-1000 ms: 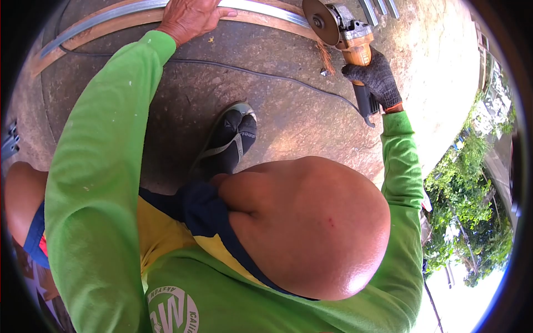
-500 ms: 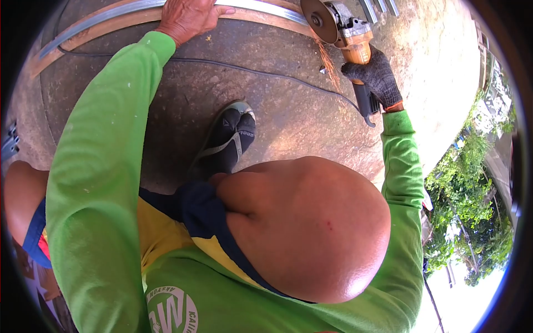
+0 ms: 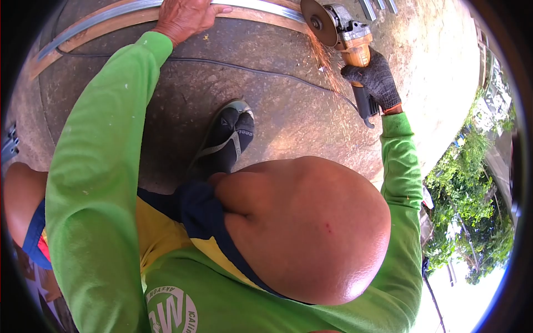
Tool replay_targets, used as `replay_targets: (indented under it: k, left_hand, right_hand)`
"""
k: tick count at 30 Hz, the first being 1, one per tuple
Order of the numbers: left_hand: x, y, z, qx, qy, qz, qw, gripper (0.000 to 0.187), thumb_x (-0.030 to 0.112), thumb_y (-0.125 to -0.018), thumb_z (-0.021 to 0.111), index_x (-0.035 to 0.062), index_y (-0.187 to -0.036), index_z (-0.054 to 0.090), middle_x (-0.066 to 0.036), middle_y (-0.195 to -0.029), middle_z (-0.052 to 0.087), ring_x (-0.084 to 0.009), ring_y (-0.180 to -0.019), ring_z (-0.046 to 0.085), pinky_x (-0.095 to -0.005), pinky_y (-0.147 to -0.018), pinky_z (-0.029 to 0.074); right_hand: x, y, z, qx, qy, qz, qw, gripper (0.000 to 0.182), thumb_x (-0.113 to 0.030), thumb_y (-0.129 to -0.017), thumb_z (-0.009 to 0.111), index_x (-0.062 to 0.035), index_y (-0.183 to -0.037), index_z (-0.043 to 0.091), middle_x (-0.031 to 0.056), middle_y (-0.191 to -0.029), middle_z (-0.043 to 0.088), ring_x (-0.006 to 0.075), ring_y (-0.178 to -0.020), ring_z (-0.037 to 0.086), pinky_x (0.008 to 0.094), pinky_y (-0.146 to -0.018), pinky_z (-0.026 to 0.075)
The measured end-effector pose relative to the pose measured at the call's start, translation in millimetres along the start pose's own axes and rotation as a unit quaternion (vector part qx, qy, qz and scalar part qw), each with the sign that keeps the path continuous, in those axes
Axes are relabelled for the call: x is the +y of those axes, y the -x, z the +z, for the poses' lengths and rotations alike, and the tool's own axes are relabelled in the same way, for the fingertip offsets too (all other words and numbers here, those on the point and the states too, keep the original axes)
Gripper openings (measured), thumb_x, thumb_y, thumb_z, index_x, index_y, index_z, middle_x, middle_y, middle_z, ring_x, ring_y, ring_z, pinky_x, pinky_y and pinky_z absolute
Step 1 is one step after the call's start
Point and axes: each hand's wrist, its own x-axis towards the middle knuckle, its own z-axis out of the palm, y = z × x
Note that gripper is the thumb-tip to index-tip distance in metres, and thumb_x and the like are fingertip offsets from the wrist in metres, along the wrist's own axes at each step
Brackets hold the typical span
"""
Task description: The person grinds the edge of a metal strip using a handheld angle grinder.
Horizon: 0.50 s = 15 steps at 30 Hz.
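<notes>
My bare left hand (image 3: pixel 186 21) is closed over a long grey metal channel (image 3: pixel 105 19), thumb stretched along it to the right. Beneath the channel runs a wooden board (image 3: pixel 78 43), and both look bowed through the lens. In a dark knitted glove, my right hand (image 3: pixel 376 79) wraps round the body of an angle grinder (image 3: pixel 355 47). The grinder's brown disc (image 3: pixel 317 23) meets the channel's right end. Orange sparks (image 3: pixel 321 55) stream down from there; the exact contact point is hidden behind the disc.
A black power cord (image 3: pixel 244 68) trails across the concrete floor (image 3: pixel 294 116). My foot in a dark sock and flip-flop (image 3: pixel 230 130) is planted below it. Several cut metal pieces (image 3: pixel 378 5) lie at the top right, and more metal (image 3: pixel 10 144) at the far left.
The spray of sparks has become denser and spreads farther down. Both hands and the grinder hold nearly the same place, with only a slight shift of the view.
</notes>
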Motion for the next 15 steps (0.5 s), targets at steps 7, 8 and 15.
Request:
replay_targets:
  k: [7, 8, 15]
  left_hand:
    - [-0.5, -0.6, -0.7, 0.000, 0.001, 0.006, 1.000, 0.016, 0.007, -0.071, 0.062, 0.0017, -0.083, 0.053, -0.018, -0.084, 0.050, -0.0383, -0.085, 0.052, -0.0488, -0.078, 0.044]
    - [-0.4, -0.7, -0.9, 0.001, -0.001, 0.009, 1.000, 0.016, 0.007, -0.071, 0.063, 0.0017, -0.083, 0.053, -0.017, -0.084, 0.050, -0.0383, -0.085, 0.052, -0.0487, -0.078, 0.044]
    - [0.3, -1.3, -3.1, 0.001, 0.007, 0.008, 1.000, 0.017, 0.007, -0.071, 0.063, 0.0017, -0.084, 0.054, -0.018, -0.084, 0.050, -0.0384, -0.085, 0.052, -0.0488, -0.078, 0.044]
  right_hand:
    - [3.3, -3.0, -2.7, -0.018, 0.000, 0.012, 1.000, 0.059, -0.031, -0.067, 0.092, -0.0067, -0.115, 0.069, 0.0092, -0.098, 0.075, 0.0198, -0.087, 0.072, 0.0346, -0.079, 0.058]
    - [4.0, -3.4, -2.3, -0.016, -0.003, 0.010, 1.000, 0.059, -0.031, -0.067, 0.092, -0.0067, -0.115, 0.069, 0.0092, -0.098, 0.075, 0.0198, -0.086, 0.072, 0.0347, -0.079, 0.058]
    - [8.2, -5.1, -2.0, -0.015, 0.016, 0.006, 1.000, 0.059, -0.031, -0.067, 0.092, -0.0064, -0.116, 0.068, 0.0088, -0.098, 0.075, 0.0197, -0.086, 0.072, 0.0348, -0.079, 0.058]
